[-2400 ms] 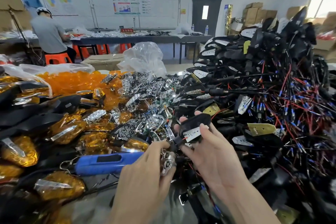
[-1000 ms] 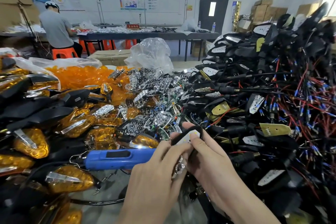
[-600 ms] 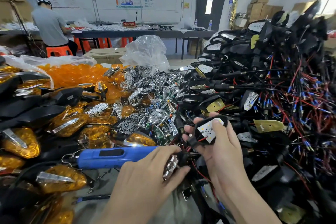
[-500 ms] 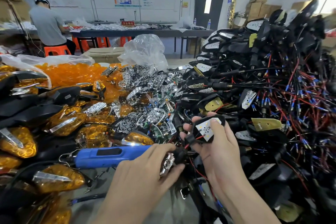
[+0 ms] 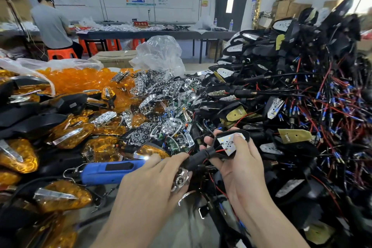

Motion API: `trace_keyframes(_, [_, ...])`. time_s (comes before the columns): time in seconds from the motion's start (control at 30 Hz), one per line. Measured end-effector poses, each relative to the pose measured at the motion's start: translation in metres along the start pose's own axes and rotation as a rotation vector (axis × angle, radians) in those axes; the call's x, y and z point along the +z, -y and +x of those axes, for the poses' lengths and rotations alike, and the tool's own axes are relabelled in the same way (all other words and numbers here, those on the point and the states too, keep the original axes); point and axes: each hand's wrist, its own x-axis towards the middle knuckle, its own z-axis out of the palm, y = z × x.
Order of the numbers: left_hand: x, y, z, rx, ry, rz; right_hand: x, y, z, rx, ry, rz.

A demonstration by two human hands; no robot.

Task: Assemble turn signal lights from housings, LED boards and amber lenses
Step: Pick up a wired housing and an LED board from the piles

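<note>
While right hand grips angular black housing — white LED board inside (thumb pressing), left hand pinches its stem.

Right hand gripping black housing, thumb on its white LED board, left hand holding chrome reflector

**Black housing**: wedge-shaped shell with a short stem, held centre near above the bench, open face up. The right hand cradles it, thumb pressing on the white LED board seated inside; a red wire shows at the stem end. The left hand touches the stem with its fingers and holds a chrome reflector. **Right:** tall heap of wired housings, red and black leads tangled. **Far left:** loose amber lenses. **Near left:** assembled lights, amber lenses fitted. **Centre:** pile of reflectors.
</note>
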Motion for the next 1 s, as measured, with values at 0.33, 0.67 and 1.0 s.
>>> trace_keyframes(0.33, [-0.003,0.000,-0.001,-0.012,0.162,-0.065,0.001,-0.003,-0.005,0.010,0.012,-0.024])
trace_keyframes(0.67, [-0.010,0.007,0.002,-0.005,0.154,-0.131,-0.001,-0.010,-0.001,0.001,0.023,-0.052])
trace_keyframes(1.0, [-0.015,0.006,0.000,-0.068,0.197,-0.221,0.001,-0.009,-0.001,0.043,0.039,-0.004])
